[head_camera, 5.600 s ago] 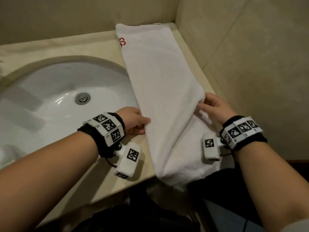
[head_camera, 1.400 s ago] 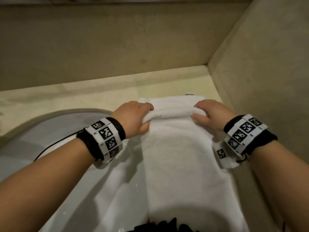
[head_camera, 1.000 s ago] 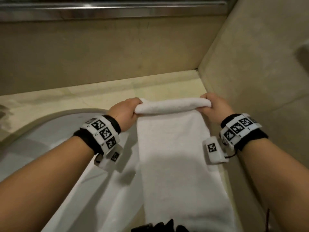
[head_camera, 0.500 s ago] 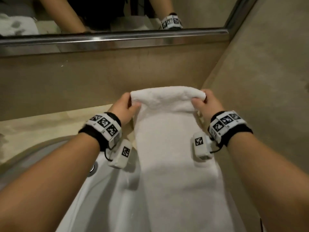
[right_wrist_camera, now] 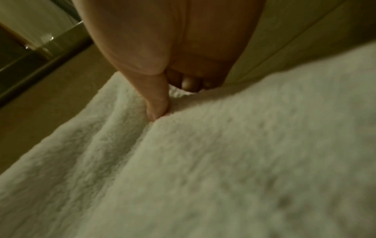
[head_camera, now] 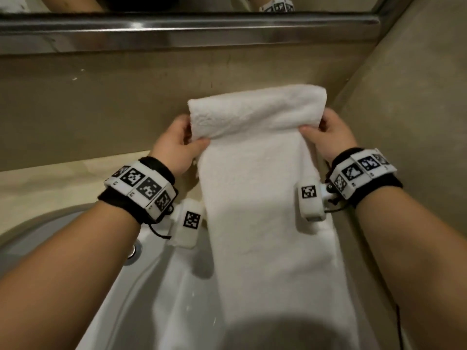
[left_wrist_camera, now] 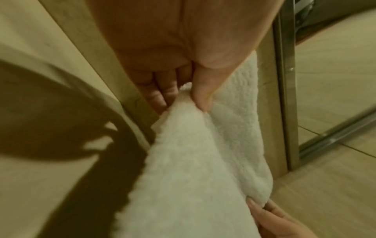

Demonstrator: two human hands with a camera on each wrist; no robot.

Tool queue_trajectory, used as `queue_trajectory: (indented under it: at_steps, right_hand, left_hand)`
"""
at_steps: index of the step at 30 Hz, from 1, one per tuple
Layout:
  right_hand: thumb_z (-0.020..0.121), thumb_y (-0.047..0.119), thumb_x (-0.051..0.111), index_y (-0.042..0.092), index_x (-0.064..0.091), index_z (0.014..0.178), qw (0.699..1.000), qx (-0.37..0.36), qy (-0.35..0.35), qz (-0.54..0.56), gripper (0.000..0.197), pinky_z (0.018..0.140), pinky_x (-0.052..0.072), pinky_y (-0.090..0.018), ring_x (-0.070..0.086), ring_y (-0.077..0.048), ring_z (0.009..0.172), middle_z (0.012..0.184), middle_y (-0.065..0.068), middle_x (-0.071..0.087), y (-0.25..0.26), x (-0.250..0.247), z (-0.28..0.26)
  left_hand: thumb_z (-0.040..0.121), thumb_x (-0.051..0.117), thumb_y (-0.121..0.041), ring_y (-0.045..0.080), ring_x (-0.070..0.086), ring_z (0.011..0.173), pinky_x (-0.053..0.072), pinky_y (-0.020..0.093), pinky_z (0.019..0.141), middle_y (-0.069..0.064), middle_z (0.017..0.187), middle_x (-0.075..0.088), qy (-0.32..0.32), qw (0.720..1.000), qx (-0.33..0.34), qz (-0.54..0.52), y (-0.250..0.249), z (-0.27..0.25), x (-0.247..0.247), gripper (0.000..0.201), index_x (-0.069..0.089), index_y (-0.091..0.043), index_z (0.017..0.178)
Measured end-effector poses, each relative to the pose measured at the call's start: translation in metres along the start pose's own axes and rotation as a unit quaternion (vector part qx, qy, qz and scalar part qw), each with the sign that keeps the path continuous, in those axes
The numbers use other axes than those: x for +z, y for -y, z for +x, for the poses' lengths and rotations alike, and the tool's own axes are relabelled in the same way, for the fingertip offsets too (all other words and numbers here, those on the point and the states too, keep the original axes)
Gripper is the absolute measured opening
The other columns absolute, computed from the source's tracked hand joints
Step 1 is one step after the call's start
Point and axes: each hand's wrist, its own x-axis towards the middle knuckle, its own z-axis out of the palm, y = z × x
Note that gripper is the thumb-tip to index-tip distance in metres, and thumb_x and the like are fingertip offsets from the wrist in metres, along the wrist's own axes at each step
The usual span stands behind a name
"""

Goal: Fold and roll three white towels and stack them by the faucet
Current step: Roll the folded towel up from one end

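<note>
A long white towel [head_camera: 265, 223] folded into a narrow strip hangs from both hands, lifted off the counter, its far end turned over in a thick fold [head_camera: 255, 112]. My left hand [head_camera: 182, 140] pinches the fold's left edge, thumb on the near face; the left wrist view shows the thumb [left_wrist_camera: 203, 96] pressed into the towel [left_wrist_camera: 193, 169] against the fingers. My right hand [head_camera: 326, 132] pinches the right edge, and in the right wrist view its thumb [right_wrist_camera: 158, 103] digs into the towel [right_wrist_camera: 223, 161]. The faucet and other towels are out of view.
A white sink basin [head_camera: 131, 311] with its drain [head_camera: 132, 251] lies below my left arm. The beige counter [head_camera: 50, 183] runs to a back wall [head_camera: 113, 97] under a metal mirror frame [head_camera: 177, 29]. A side wall [head_camera: 417, 109] stands close on the right.
Both hands have raised the towel's folded far end off the counter and up in front of the back wall. The fold has grown thicker than the thin roll of a second ago.
</note>
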Motion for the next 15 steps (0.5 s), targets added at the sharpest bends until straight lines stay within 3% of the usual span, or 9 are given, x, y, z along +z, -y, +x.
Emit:
queue_trajectory:
  at_steps: [3, 4, 7, 9, 11, 15]
  right_hand:
    - [0.082, 0.019, 0.063, 0.019, 0.054, 0.113, 0.999, 0.031, -0.005, -0.042, 0.032, 0.088, 0.05, -0.037, 0.061, -0.02, 0.101, 0.107, 0.001, 0.064, 0.003, 0.009, 0.009]
    - [0.083, 0.021, 0.062, 0.016, 0.053, 0.116, 0.996, 0.047, 0.001, -0.078, 0.034, 0.092, 0.047, -0.04, 0.059, -0.024, 0.105, 0.112, -0.003, 0.063, 0.0, 0.012, 0.009]
    - [0.088, 0.031, 0.054, 0.013, 0.049, 0.12, 0.98, 0.074, 0.019, -0.181, 0.037, 0.086, 0.041, -0.031, 0.056, -0.028, 0.105, 0.113, -0.008, 0.061, -0.01, 0.016, 0.006]
    - [0.088, 0.032, 0.052, 0.013, 0.048, 0.122, 0.978, 0.085, 0.005, -0.192, 0.039, 0.08, 0.039, -0.029, 0.056, -0.025, 0.098, 0.1, -0.004, 0.06, -0.01, 0.013, 0.004]
    - [0.089, 0.028, 0.05, 0.014, 0.047, 0.125, 0.977, 0.093, -0.01, -0.189, 0.04, 0.082, 0.041, -0.031, 0.056, -0.023, 0.094, 0.098, -0.003, 0.06, -0.009, 0.006, 0.0]
    - [0.09, 0.026, 0.051, 0.014, 0.045, 0.128, 0.975, 0.089, 0.002, -0.202, 0.041, 0.086, 0.04, -0.031, 0.056, -0.026, 0.103, 0.115, -0.008, 0.06, 0.001, -0.017, -0.026]
  left_hand:
    - [0.086, 0.058, -0.02, 0.012, 0.055, 0.095, 0.042, 0.027, 0.082, -0.008, 0.102, 0.058, -0.012, 0.999, -0.016, 0.04, 0.004, 0.004, 0.003, 0.038, 0.047, -0.017, 0.122]
    - [0.087, 0.057, -0.021, 0.014, 0.055, 0.093, 0.043, 0.028, 0.083, -0.004, 0.102, 0.057, -0.008, 0.998, -0.027, 0.053, 0.006, 0.004, 0.005, 0.035, 0.048, -0.013, 0.12]
    - [0.088, 0.055, -0.027, 0.02, 0.056, 0.089, 0.046, 0.033, 0.083, 0.0, 0.096, 0.059, -0.009, 0.995, -0.045, 0.09, 0.013, 0.005, 0.009, 0.03, 0.05, -0.011, 0.113]
    - [0.088, 0.054, -0.031, 0.015, 0.055, 0.079, 0.044, 0.029, 0.076, -0.006, 0.086, 0.058, -0.016, 0.993, -0.04, 0.114, 0.014, 0.006, 0.009, 0.027, 0.051, -0.016, 0.11]
    - [0.087, 0.055, -0.033, 0.011, 0.051, 0.074, 0.038, 0.026, 0.071, -0.012, 0.079, 0.053, -0.022, 0.989, -0.036, 0.143, 0.013, 0.004, 0.009, 0.028, 0.05, -0.018, 0.11]
    - [0.085, 0.058, -0.023, 0.016, 0.052, 0.088, 0.04, 0.028, 0.079, 0.0, 0.099, 0.053, -0.031, 0.99, -0.031, 0.137, 0.01, -0.017, 0.004, 0.038, 0.046, -0.011, 0.12]
